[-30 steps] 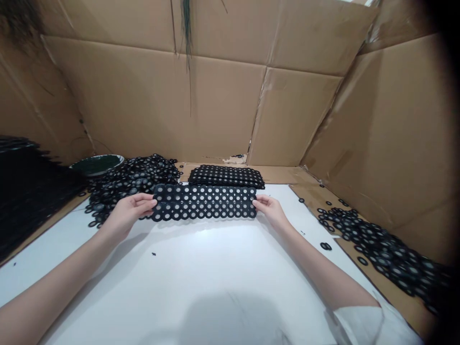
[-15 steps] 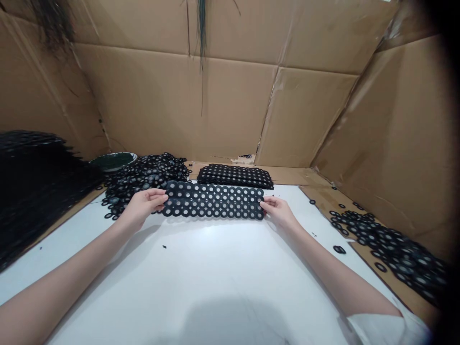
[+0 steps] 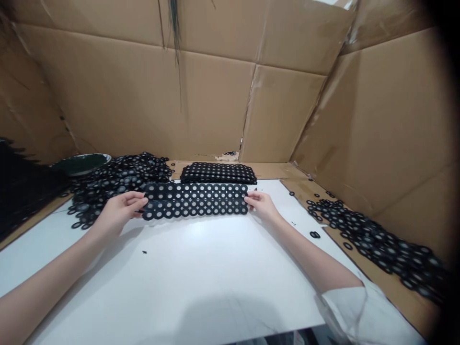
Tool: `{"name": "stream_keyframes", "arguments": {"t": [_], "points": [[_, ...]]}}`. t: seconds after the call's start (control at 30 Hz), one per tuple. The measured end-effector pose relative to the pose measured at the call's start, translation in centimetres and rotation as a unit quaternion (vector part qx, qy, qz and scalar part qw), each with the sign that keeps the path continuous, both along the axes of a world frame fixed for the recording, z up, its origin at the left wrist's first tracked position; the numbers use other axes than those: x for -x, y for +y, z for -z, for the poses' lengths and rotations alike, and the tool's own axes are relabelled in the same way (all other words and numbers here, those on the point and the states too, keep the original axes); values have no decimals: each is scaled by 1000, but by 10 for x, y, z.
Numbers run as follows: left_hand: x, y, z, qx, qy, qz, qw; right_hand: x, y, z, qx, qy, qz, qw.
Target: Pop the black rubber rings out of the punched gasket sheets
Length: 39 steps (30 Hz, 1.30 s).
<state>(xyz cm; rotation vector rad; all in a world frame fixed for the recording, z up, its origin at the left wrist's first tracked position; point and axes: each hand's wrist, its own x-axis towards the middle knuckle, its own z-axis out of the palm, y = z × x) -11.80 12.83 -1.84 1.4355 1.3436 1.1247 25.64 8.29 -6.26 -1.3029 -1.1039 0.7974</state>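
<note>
A long black rubber sheet of joined rings stretches across the far part of the white table. My left hand pinches its left end, thumb on top. At the sheet's right end, my right hand grips it with curled fingers. Just behind the sheet lies a flat stack of similar black sheets.
A heap of loose black rings sits at the back left beside a dark green dish. More loose rings spread along the cardboard at the right. A dark pile fills the far left. Cardboard walls enclose the table.
Both hands keep hold of the sheet's ends. The view swung right and then back left; the sheet barely moved on the table.
</note>
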Motion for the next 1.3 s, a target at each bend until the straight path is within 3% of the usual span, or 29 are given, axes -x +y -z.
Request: {"name": "stream_keyframes", "arguments": {"t": [0.7,1.3], "points": [[-5,0,0,-11,23,-2,1000,3,-5,-7,3,-13,-2,1000],[4,11,12,-49,54,6,997,2,-6,-9,3,-32,-11,999]]}}
